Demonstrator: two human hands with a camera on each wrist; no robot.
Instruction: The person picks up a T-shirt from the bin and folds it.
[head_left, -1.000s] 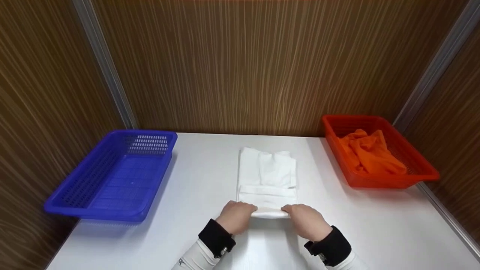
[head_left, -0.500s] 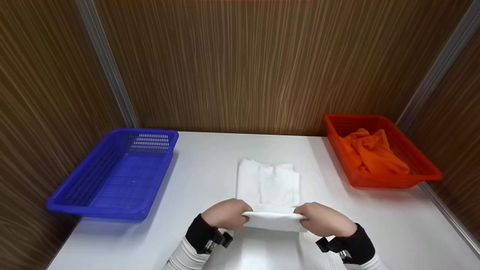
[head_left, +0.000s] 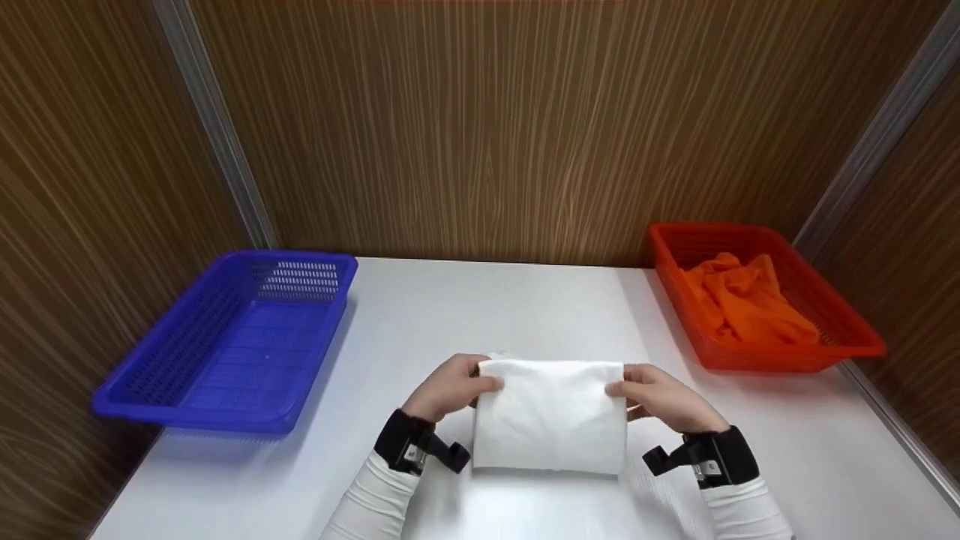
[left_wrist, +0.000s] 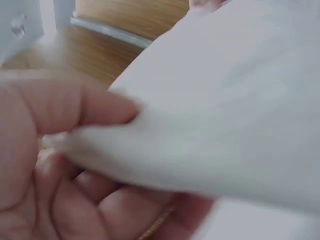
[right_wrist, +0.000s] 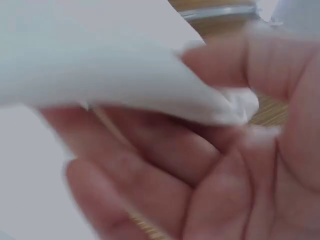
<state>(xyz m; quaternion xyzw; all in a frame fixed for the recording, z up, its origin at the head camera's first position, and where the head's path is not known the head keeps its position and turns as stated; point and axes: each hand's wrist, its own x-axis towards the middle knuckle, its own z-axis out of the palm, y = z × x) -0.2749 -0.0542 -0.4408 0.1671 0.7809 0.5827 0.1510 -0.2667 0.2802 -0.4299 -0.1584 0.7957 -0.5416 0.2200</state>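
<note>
A folded white cloth garment (head_left: 551,420) spans the space between my two hands in the head view, its near edge low over the table. My left hand (head_left: 452,388) pinches its upper left corner, thumb on top and fingers beneath. At the upper right corner my right hand (head_left: 667,394) pinches the fabric the same way. In the left wrist view the thumb presses on the white fabric (left_wrist: 215,110) while the curled fingers lie under it. The right wrist view has the fabric (right_wrist: 100,65) between thumb and fingers, slightly blurred.
On the white table (head_left: 420,315), a blue plastic basket (head_left: 311,375) stands at the left. At the right a red basket (head_left: 840,349) holds a crumpled orange cloth (head_left: 750,304). Wood-patterned panels (head_left: 480,135) enclose the back and sides.
Both hands have lifted the garment's near fold and swung it away from me, over the far part. The garment now shows as one smooth, smaller rectangle, and the hands are farther apart.
</note>
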